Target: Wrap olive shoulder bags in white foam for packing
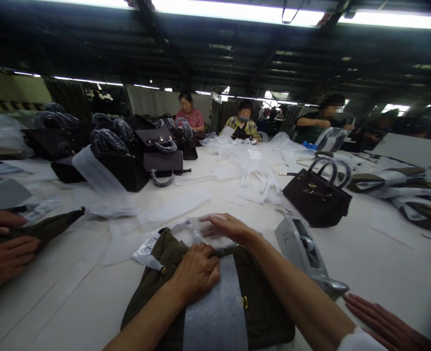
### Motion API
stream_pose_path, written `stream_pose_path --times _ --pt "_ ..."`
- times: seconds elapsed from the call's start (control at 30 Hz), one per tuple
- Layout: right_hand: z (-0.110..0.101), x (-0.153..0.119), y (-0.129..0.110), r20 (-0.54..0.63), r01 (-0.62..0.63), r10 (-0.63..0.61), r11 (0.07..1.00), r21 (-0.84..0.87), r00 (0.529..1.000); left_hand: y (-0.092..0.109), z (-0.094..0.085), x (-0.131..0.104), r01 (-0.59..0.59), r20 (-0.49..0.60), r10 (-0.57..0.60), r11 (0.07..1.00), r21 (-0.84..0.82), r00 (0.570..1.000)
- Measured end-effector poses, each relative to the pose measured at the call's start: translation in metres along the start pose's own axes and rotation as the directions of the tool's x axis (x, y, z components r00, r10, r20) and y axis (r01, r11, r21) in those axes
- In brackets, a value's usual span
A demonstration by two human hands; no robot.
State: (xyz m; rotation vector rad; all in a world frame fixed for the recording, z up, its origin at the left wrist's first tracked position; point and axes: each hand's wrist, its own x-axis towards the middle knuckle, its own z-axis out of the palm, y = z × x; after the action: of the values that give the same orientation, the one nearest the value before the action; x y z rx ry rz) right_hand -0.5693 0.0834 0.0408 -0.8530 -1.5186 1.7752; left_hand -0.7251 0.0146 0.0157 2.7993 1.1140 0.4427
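Observation:
An olive-green fabric handbag [266,297] lies on the table in front of me, its handle [189,231] wrapped in clear plastic. A pale grey strip of wrapping material [215,312] runs down over its front. My left hand [199,268] is closed at the upper edge of the bag, beside the strip; its fingertips are partly hidden. Just beyond that edge, my right hand [232,229] is held over the wrapped handle with fingers stretched out and somewhat blurred. Nothing shows in its grasp. Small yellow metal fittings [244,302] show on the bag.
A grey tape dispenser [303,253] stands to the right, near a dark handbag [318,197]. More dark bags [120,165] crowd the left back. Plastic wrapping [252,156] litters the table [72,292]. Co-workers' hands appear at left [10,256] and right [387,319]; several people sit or stand beyond.

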Motion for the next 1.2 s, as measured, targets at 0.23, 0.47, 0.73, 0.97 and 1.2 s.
stream_pose_path --times 0.23,0.47,0.73,0.97,1.2 --pt "0.015 -0.038 -0.018 0.141 0.025 0.008 0.973 -0.229 0.990 -0.003 -0.006 -0.003 -0.029 0.055 0.034 0.995 -0.099 0.998" --pt "0.025 -0.058 0.004 0.001 0.094 -0.094 0.996 0.003 0.996 -0.008 -0.013 -0.025 -0.008 0.089 0.040 0.943 -0.332 0.995" --pt "0.036 -0.063 0.033 -0.159 0.178 -0.174 0.984 0.014 0.972 0.013 -0.002 -0.036 0.160 -0.155 -0.142 0.981 0.110 0.978" --pt "0.041 -0.074 0.022 0.125 0.146 -0.116 0.953 -0.267 0.985 0.019 -0.011 -0.053 0.118 -0.140 -0.129 0.990 -0.078 0.982" --pt "0.056 -0.070 0.017 0.100 0.145 -0.111 0.878 -0.456 0.989 0.012 -0.013 -0.067 0.077 -0.055 -0.083 0.991 -0.110 0.995"
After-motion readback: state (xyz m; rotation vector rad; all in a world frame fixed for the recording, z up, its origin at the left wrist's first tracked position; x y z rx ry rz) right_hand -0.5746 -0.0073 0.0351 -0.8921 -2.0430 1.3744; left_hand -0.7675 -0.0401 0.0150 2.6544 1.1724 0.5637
